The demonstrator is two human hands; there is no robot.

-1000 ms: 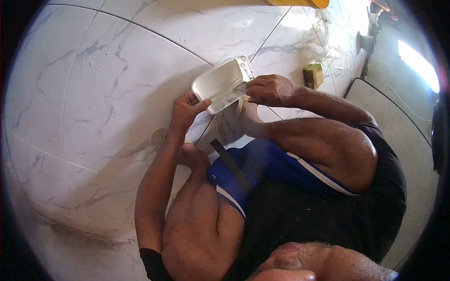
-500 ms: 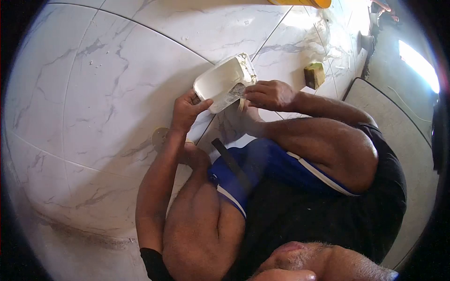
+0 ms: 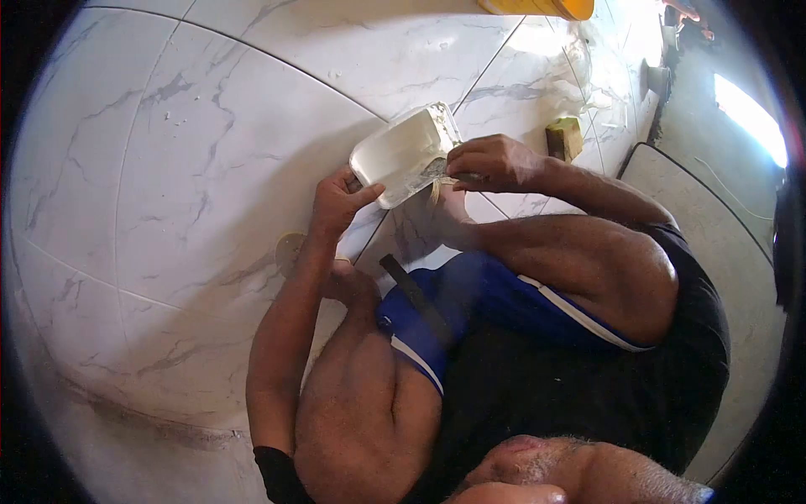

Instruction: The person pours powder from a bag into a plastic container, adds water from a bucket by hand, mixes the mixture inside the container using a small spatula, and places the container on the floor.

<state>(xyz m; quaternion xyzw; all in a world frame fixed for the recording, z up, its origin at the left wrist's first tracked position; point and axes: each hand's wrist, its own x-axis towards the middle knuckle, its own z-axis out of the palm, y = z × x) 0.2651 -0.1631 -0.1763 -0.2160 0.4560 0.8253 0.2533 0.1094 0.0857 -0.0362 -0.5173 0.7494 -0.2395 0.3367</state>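
A white rectangular tub [image 3: 388,165], tilted, has pale paste smeared along its far right end. My left hand [image 3: 341,202] grips its near left corner, the thumb over the rim and the fingers beneath. In my right hand [image 3: 494,164] is a small scraper [image 3: 431,170], held with closed fingers. Its flat blade, coated with whitish paste, lies inside the tub against the near right wall. Most of the scraper's handle is hidden by my right hand.
Marbled tiles [image 3: 201,160] cover the floor. A green and brown sponge-like block [image 3: 563,139] lies to the right, and a yellow bucket [image 3: 537,7] is at the top edge. My bent legs are close below the tub. Part of another person [image 3: 684,10] shows at the top right.
The scraper blade has shifted along the tub's near right side, and my right hand has turned slightly. The tub and my left hand have moved a little to the right.
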